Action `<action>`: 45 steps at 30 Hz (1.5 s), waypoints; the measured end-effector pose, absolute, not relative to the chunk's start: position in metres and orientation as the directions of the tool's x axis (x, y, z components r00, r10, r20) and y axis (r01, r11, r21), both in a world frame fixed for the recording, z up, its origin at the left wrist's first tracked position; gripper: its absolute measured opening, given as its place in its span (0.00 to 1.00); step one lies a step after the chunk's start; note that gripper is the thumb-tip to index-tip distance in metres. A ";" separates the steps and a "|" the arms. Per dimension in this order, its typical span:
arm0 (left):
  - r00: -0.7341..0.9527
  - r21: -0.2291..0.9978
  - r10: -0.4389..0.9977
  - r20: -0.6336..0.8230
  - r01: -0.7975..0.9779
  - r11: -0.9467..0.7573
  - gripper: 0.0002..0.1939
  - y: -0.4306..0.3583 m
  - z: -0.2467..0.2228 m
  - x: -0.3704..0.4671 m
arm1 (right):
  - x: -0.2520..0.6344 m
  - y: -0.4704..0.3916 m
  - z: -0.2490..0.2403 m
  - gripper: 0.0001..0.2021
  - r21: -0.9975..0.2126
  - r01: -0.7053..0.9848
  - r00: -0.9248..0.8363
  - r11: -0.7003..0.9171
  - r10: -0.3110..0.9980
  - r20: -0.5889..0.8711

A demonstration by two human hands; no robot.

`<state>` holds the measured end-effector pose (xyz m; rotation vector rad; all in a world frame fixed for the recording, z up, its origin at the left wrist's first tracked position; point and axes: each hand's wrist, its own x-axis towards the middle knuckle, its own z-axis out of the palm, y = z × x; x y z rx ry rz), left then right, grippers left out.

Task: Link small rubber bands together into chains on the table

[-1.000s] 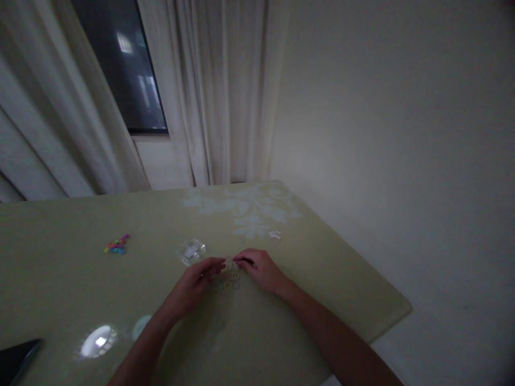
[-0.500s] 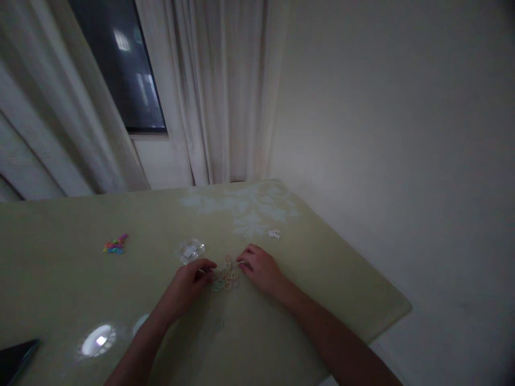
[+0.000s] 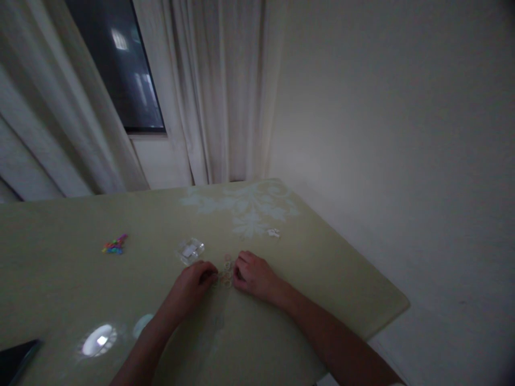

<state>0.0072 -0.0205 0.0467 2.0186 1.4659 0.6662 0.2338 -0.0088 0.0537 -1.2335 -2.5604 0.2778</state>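
Note:
A small pile of pale rings [image 3: 227, 277], like little loops or bands, lies on the table between my hands. My left hand [image 3: 198, 277] is at the pile's left side, thumb and fingers pinched together; whatever they hold is too small to name. On the right side, my right hand [image 3: 254, 275] rests low with its fingers curled in against the rings, covering part of them. Its fingertips are closed, and their contents are hidden. Just beyond my left hand lies a clear plastic packet or box [image 3: 190, 250] with a whitish patch.
Small brightly coloured pieces [image 3: 115, 245] lie in a heap at the left. Several small white pieces [image 3: 274, 233] sit beyond my right hand. A dark flat object [image 3: 18, 360] is at the near left corner. The table [image 3: 322, 257] meets the wall at right.
My right hand has come down and slightly left, now covering part of the rings. My left hand has shifted slightly toward the pile. Fewer rings show between the hands.

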 end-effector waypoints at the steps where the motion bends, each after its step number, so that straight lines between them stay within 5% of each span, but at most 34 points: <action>1: 0.275 0.685 0.959 0.067 0.687 -0.244 0.12 -0.020 0.047 0.006 | 0.236 -0.008 0.054 0.03 -0.301 0.732 -0.588 0.611 0.790 0.174; 11: 0.249 0.657 0.959 0.132 0.702 -0.273 0.14 -0.018 0.048 -0.008 | 0.246 -0.007 0.057 0.06 -0.479 0.608 -0.612 0.633 0.758 0.225; 17: 0.440 0.559 0.897 -0.036 0.753 -0.347 0.09 -0.027 0.057 -0.003 | 0.233 -0.014 0.050 0.05 -0.364 0.580 -0.717 0.729 0.669 0.196; 24: 0.424 0.574 0.905 0.022 0.736 -0.359 0.09 -0.025 0.052 -0.002 | 0.230 -0.017 0.057 0.05 -0.221 0.643 -0.724 0.733 0.676 0.138; 33: 0.367 0.600 0.930 0.029 0.738 -0.310 0.08 -0.027 0.062 -0.005 | 0.245 -0.011 0.065 0.05 -0.582 0.561 -0.582 0.588 0.781 0.228; 42: 0.440 0.454 0.898 -0.003 0.801 -0.391 0.11 -0.037 0.053 0.007 | 0.244 -0.006 0.061 0.03 -0.759 0.417 -0.471 0.500 0.833 0.290; 45: 0.457 0.563 0.887 0.068 0.716 -0.412 0.11 -0.040 0.056 0.014 | 0.243 -0.006 0.058 0.03 -0.789 0.374 -0.484 0.488 0.828 0.283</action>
